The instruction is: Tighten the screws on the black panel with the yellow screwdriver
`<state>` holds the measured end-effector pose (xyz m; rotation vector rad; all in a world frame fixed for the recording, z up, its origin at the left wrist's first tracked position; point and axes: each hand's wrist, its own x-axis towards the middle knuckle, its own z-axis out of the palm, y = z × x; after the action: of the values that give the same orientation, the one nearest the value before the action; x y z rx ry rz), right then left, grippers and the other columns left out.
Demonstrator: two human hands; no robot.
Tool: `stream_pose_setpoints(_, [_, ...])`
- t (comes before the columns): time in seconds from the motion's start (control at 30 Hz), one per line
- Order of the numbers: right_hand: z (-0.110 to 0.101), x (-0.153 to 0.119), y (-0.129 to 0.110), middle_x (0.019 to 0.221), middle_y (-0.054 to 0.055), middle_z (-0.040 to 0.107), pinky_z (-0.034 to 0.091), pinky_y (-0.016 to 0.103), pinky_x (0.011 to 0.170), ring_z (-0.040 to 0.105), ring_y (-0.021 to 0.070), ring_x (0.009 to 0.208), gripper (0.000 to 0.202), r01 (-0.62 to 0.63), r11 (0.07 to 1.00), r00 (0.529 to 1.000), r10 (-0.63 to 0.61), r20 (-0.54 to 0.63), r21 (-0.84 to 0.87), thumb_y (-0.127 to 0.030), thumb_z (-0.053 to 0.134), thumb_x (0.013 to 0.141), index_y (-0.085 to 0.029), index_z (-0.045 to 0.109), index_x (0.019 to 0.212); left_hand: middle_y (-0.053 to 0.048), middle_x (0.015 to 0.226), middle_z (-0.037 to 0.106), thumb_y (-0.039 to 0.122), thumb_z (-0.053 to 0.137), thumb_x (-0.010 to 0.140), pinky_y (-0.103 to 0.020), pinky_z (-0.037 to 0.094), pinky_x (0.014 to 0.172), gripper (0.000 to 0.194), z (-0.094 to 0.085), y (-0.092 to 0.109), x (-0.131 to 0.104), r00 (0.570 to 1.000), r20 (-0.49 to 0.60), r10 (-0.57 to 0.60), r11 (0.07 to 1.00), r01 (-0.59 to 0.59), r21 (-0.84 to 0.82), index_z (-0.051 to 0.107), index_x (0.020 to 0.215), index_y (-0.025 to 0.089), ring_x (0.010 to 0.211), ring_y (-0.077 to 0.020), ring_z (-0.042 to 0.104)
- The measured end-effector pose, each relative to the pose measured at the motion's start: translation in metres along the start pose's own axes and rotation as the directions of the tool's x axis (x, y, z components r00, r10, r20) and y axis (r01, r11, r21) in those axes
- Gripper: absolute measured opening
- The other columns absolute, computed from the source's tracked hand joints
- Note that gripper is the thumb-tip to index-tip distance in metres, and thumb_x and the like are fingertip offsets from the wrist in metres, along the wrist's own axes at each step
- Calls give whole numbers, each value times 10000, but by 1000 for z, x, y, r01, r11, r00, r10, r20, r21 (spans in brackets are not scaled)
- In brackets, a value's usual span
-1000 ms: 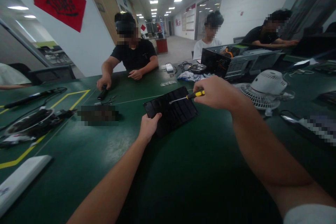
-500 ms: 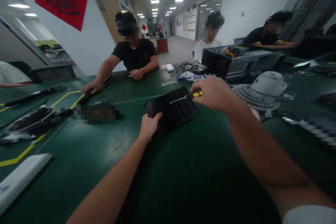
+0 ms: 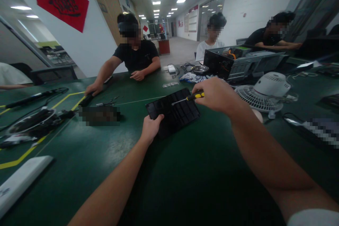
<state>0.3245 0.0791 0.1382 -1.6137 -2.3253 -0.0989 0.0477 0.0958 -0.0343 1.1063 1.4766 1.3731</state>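
Note:
A flat black plastic panel with ribbed compartments is tilted above the green table, and its exact kind is unclear. My left hand grips its left lower edge, thumb on top and the other fingers hidden beneath. In my right hand is a screwdriver with a black and yellow handle. Its metal shaft points left across the panel, the tip over the panel's middle; whether the tip touches I cannot tell.
A white fan lies to the right, behind it an opened computer case. At left are a white box, a coiled cable bundle and a blurred dark block. Across the table, a person's hand rests on a black object.
The view has shifted very slightly. Both my hands, the panel and the screwdriver keep almost the same position.

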Motion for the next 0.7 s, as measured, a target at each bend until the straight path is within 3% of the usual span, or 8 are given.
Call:
stream_pose_setpoints(0.27, [3,1,0,1166,107,851,552,475,936,760,344,1104,378,35,999,999,-36,-34,-20,-242,734,848,-260,885,1194,-108,901,806,419,922,655,-439,621,847,401,2,3,-2,999,-21,-24,999,23,-22,779,926,160,839,-299,771])
stream_pose_setpoints(0.7, [-3,-4,-6,1095,131,857,569,472,865,765,377,1073,341,-84,994,996,86,39,-71,-374,704,869,-254,907,1115,-110,933,817,429,905,688,-448,618,873,410,1,-1,0,1000,-7,-6,1000,6,-10,793,970,153,864,-301,776])
